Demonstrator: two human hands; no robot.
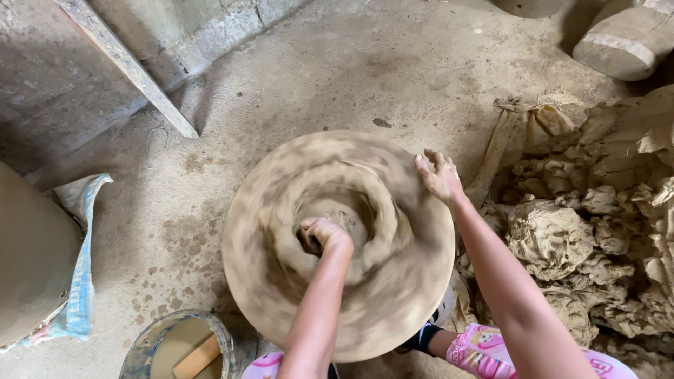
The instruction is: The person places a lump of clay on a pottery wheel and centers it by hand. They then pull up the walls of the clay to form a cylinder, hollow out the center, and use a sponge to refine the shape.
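The left hand point(324, 234) is closed into a fist, pressed into the wet clay lump point(351, 224) at the centre of the blurred potter's wheel point(281, 281). The right hand point(439, 175) lies open on the wheel's rim. The clay is probably soft, slippery and heavy, best cupped low around its base.

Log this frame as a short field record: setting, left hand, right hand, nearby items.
setting: concrete floor seen from above, with a blurred, spinning potter's wheel
left hand: left hand clenched, pressing into the clay lump at the wheel's centre
right hand: right hand fingers spread, on the wheel's far right rim
nearby items: raw clay pile on the right; bucket of muddy water at lower left
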